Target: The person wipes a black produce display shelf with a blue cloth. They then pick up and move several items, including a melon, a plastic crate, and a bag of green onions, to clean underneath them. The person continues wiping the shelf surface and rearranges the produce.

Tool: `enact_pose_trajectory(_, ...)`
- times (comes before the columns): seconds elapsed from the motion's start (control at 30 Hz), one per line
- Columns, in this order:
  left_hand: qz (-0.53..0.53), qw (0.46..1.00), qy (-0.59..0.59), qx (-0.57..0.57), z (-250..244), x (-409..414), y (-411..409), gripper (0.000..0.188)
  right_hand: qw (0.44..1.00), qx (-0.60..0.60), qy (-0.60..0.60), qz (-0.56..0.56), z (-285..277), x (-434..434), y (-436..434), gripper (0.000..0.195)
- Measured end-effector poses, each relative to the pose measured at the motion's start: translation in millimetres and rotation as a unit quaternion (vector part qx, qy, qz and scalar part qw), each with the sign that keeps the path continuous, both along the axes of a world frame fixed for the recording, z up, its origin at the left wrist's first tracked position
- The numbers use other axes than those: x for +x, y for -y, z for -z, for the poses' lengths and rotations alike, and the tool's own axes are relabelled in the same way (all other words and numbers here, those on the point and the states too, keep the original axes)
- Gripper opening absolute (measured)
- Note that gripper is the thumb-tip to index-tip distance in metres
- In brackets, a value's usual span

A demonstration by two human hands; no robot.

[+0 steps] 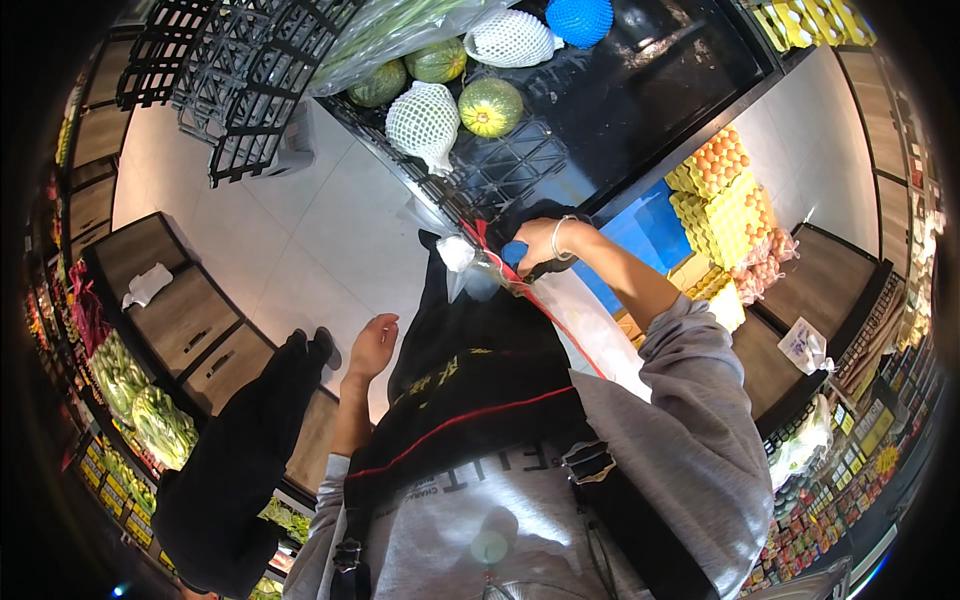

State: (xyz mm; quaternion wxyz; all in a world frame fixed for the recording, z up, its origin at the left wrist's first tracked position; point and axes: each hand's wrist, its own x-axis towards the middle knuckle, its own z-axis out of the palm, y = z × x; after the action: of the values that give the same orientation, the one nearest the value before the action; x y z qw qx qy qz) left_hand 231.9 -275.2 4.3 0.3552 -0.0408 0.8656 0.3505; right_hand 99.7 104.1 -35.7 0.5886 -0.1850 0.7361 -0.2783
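Observation:
My right hand (536, 244), with a white bracelet at the wrist, has its fingers around a small blue object (514, 253) at the near corner of the black display stand (637, 97). A red ribbon (544, 307) and crumpled clear plastic (455, 253) hang beside it. Low at the left, my left hand (375, 345) is held over the floor beside my black apron, fingers slightly curled and nothing in it. Green squashes (491, 107) lie on the stand, near foam-netted fruit (424, 124) and a bagged bundle of long green vegetables (397, 34).
Black plastic crates (232, 75) stand at the upper left. A person in black clothes (232, 450) is close on the left, by wooden cabinets (180, 315). Stacked egg trays (720, 210) and bagged eggs (761, 266) are at the right, next to another cabinet (817, 285).

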Motion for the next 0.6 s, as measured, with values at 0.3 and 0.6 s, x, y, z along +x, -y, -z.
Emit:
enact_pose_trajectory(0.3,0.026,1.000,0.008,-0.011,8.5,7.0,7.0,0.024,0.846,-0.361,0.161,0.358,-79.3,48.6,31.8,0.026)
enact_pose_trajectory(0.6,0.187,0.937,-0.242,-0.169,-51.6,-55.5,-51.4,0.017,0.839,-0.237,-0.050,0.487,-69.1,115.6,116.6,0.041)
